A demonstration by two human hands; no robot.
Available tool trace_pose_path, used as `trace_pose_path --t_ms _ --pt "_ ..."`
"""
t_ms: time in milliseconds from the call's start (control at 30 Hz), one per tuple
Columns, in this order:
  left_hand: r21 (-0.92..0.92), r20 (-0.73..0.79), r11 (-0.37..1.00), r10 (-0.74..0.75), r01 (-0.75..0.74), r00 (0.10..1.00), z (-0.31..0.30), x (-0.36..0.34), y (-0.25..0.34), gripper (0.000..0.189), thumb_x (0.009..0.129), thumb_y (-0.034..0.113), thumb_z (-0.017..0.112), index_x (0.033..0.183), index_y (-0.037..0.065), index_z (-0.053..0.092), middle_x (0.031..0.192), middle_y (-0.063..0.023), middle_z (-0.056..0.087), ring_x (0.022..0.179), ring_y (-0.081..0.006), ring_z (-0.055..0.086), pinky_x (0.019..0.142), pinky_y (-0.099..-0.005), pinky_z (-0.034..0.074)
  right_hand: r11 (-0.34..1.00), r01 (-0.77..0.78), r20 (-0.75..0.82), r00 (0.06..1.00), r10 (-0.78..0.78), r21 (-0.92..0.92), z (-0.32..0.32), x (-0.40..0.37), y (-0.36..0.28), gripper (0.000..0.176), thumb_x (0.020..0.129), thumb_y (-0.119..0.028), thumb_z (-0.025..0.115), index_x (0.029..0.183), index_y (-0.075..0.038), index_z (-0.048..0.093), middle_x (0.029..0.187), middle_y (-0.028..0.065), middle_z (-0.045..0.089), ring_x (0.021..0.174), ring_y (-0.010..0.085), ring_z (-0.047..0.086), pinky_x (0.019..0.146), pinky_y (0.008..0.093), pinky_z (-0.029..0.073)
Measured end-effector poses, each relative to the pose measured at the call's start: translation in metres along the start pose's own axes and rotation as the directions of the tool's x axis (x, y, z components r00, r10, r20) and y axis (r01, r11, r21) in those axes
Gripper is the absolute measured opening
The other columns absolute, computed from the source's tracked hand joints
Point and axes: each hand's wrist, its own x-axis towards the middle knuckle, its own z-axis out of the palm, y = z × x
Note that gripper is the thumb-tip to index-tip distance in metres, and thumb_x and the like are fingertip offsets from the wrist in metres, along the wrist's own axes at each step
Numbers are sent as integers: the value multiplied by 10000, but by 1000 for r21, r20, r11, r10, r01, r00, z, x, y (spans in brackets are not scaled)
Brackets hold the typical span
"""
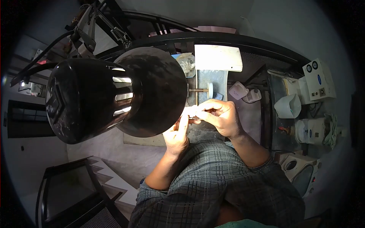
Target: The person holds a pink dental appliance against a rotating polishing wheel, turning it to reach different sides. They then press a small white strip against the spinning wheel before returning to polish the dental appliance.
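Observation:
Under the bright lamp, my right hand [222,117] is closed in a pinch, its thumb and fingers meeting at a small pale thing [191,111]. My left hand [178,133] is closed at the same thing from the other side, its thumb pointing up. Glare hides the shape of what they hold. Just beyond the hands, a round white disc [210,90] on a brown metal shaft [199,90] stands over the work surface [218,77]. Part of my left fingers is behind the black lamp shade.
The large black lamp [152,91] fills the left centre. A white board [218,57] lies at the back, beside a plastic bag [186,62]. Plastic jugs [238,90] stand on the right, near a white container [288,106] and a machine with gauges [318,80].

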Motion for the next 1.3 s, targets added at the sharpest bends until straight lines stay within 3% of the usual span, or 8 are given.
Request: trace_pose_path --t_ms 133,567,633,700,967,1133,1200,1300 --pt "-57 5 995 -87 88 996 -3 -2 1 177 910 40 483 1002 -88 562 985 -196 612 768 -248 639 678 -358 555 999 6 7 1000 -6 -48 -2 -3 0 109 797 -58 637 882 3 668 758 14 634 625 27 489 546 178 374" --pt "-47 20 997 -53 53 998 -4 -6 3 158 905 29 486 985 -84 563 984 -198 610 796 -244 631 675 -356 558 995 45 -6 999 -46 -94 2 -9 -1 113 783 -58 662 881 -2 664 755 5 616 637 32 495 561 176 382" --pt "-27 52 999 -31 33 998 -3 -6 5 189 911 38 480 1019 -75 586 999 -172 614 821 -200 623 685 -315 554 993 56 -5 998 -57 -106 1 -9 -4 116 781 -58 666 882 -2 664 761 7 614 638 34 497 561 176 382" --pt "-5 59 999 -42 42 997 -7 -6 4 167 908 37 485 991 -77 575 994 -188 613 813 -222 628 681 -331 552 980 54 38 998 -47 -193 0 -9 -11 114 775 -53 671 878 -4 664 778 10 618 637 35 496 562 180 387" --pt "22 100 997 -72 70 992 -14 -7 7 161 921 67 464 942 -69 548 956 -201 615 794 -249 632 670 -348 547 989 100 29 995 -97 -112 -13 -15 0 139 779 -33 653 911 9 654 850 47 625 662 51 506 602 194 413" --pt "-211 143 962 -148 176 979 -5 -12 14 184 917 82 481 892 -72 578 849 -158 611 735 -212 622 646 -326 543 966 170 114 982 -150 -195 -10 -20 -20 156 764 -35 660 913 10 654 860 69 629 671 74 531 624 207 436" --pt "-216 152 954 -178 208 972 -3 -13 16 167 916 79 486 893 -68 563 836 -153 603 739 -214 621 645 -329 543 947 246 166 963 -213 -206 -7 -21 -26 156 751 -43 671 901 -3 660 872 83 637 681 91 554 629 219 452" --pt "-294 166 933 -164 207 972 -1 -15 18 156 918 74 482 907 -67 546 838 -150 593 724 -214 617 650 -330 542 953 238 144 966 -213 -186 -3 -25 -30 140 741 -40 680 877 -12 668 878 94 644 699 106 586 637 228 470"
